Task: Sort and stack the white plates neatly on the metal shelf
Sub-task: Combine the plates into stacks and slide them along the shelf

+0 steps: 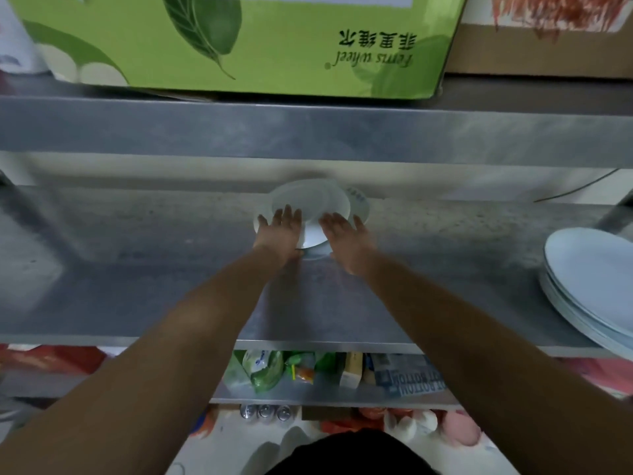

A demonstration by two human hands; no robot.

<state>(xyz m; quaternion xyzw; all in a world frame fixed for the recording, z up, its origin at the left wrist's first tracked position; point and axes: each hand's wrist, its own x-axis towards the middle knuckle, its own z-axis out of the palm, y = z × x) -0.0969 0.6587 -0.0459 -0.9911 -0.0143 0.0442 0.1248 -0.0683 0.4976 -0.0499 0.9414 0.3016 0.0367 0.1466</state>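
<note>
A small pile of white plates (310, 200) lies at the back middle of the metal shelf (154, 269), unevenly overlapped. My left hand (279, 231) rests flat on the pile's left front edge, fingers spread. My right hand (346, 238) lies flat on its right front edge, fingers apart. Neither hand is closed around a plate. A neat stack of larger white plates (592, 282) sits at the shelf's right end, partly cut off by the frame.
The upper shelf (308, 132) hangs low over the plates and carries a green carton (239, 42) and a brown box (537, 46). Packets and boxes (329, 368) fill the lower shelf. A thin cable (575, 188) runs at the back right.
</note>
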